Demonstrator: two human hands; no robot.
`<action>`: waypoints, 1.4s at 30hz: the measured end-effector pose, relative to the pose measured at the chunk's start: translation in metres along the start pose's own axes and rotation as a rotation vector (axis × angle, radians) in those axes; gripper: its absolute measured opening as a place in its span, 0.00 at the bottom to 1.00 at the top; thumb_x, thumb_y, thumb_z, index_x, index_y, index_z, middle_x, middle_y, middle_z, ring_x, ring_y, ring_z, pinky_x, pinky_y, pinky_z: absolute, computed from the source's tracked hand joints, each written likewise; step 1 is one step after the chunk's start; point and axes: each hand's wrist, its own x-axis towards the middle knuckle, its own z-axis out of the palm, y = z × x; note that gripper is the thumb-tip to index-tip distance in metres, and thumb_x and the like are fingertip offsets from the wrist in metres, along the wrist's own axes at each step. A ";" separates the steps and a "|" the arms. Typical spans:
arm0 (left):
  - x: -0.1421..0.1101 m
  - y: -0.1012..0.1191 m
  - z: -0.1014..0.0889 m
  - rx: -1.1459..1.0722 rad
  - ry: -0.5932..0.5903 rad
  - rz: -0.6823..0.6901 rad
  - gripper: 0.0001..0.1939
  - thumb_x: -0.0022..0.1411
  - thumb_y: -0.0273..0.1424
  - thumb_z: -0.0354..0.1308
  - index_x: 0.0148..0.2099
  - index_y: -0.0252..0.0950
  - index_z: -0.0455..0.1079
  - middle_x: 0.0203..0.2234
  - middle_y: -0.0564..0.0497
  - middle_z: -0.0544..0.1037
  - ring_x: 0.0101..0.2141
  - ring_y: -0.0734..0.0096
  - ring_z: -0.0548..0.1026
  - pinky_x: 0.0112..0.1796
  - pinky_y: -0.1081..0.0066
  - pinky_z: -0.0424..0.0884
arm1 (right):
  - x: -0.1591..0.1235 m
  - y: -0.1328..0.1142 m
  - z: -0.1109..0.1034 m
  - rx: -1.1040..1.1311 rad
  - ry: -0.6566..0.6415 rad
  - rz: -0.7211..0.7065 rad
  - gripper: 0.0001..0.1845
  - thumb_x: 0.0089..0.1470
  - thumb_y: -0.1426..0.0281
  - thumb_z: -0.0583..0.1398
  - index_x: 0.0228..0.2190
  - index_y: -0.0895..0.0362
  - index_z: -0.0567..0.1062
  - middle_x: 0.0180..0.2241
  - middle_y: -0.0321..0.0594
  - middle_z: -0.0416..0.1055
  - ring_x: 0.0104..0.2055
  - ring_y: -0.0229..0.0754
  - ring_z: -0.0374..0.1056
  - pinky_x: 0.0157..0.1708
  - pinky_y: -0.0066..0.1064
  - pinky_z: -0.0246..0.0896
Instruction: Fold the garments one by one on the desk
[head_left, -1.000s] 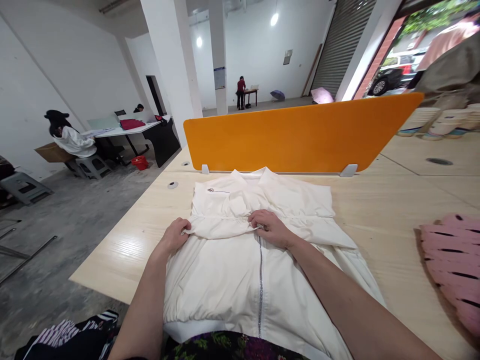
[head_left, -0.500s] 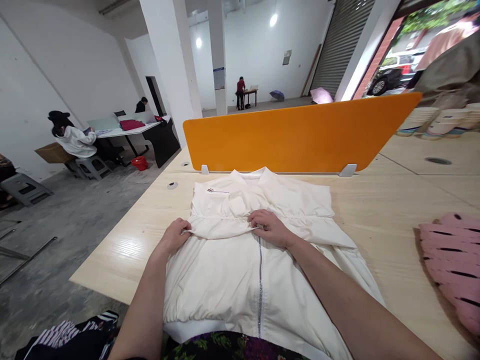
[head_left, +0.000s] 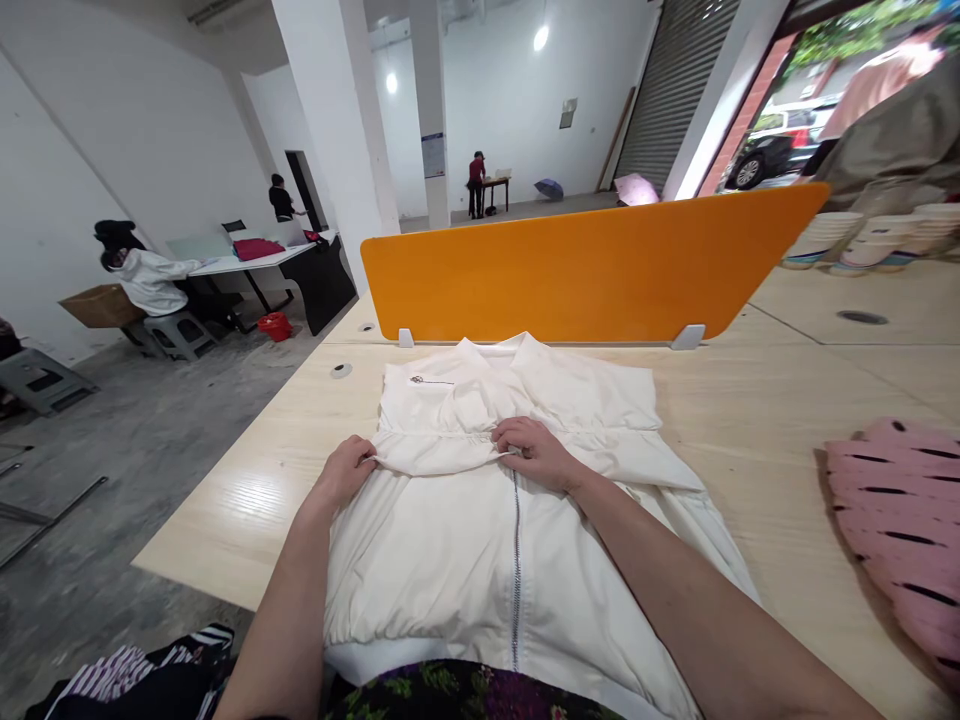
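A cream jacket [head_left: 435,545] lies spread on the table in front of me, collar away from me and hem hanging over the near edge. Its metal zipper [head_left: 516,570] runs down the middle of the lower part. My left hand [head_left: 348,468] pinches the left end of a loose fold across the waist. At the middle of that fold, just above the zipper, my right hand [head_left: 534,452] has its fingers closed on the fabric. Dark lettering marks the upper left of the chest.
An orange divider [head_left: 585,275] stands behind the collar on the wooden table [head_left: 247,490]. A pink slatted object [head_left: 892,510] lies at the right, with stacked paper cups [head_left: 874,240] farther back. Striped dark cloth [head_left: 142,675] is at lower left. Other people are in the background.
My hands keep their grip on the fold, hardly moved. The camera view has shifted slightly. In the background, a person by the far doorway now stands higher, and the seated person's arm reaches across the desk.
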 end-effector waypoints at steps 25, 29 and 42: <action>0.001 -0.002 0.001 0.081 0.037 -0.007 0.11 0.50 0.17 0.47 0.31 0.39 0.64 0.34 0.53 0.67 0.31 0.72 0.67 0.36 0.71 0.63 | 0.002 0.003 -0.001 0.016 -0.038 0.022 0.12 0.41 0.78 0.53 0.26 0.53 0.73 0.41 0.39 0.75 0.49 0.48 0.66 0.50 0.43 0.56; 0.001 -0.003 0.001 0.091 0.042 -0.009 0.10 0.50 0.17 0.47 0.30 0.39 0.61 0.32 0.54 0.66 0.31 0.72 0.66 0.35 0.72 0.62 | 0.002 0.001 -0.001 0.015 -0.044 0.031 0.13 0.40 0.79 0.53 0.26 0.53 0.72 0.41 0.39 0.75 0.49 0.48 0.66 0.51 0.43 0.55; 0.004 -0.004 0.002 0.136 0.052 -0.047 0.11 0.50 0.17 0.48 0.26 0.39 0.54 0.28 0.55 0.62 0.28 0.73 0.64 0.31 0.72 0.59 | 0.005 0.006 -0.001 -0.025 -0.089 0.008 0.11 0.38 0.80 0.53 0.24 0.55 0.71 0.41 0.38 0.74 0.50 0.46 0.64 0.50 0.40 0.52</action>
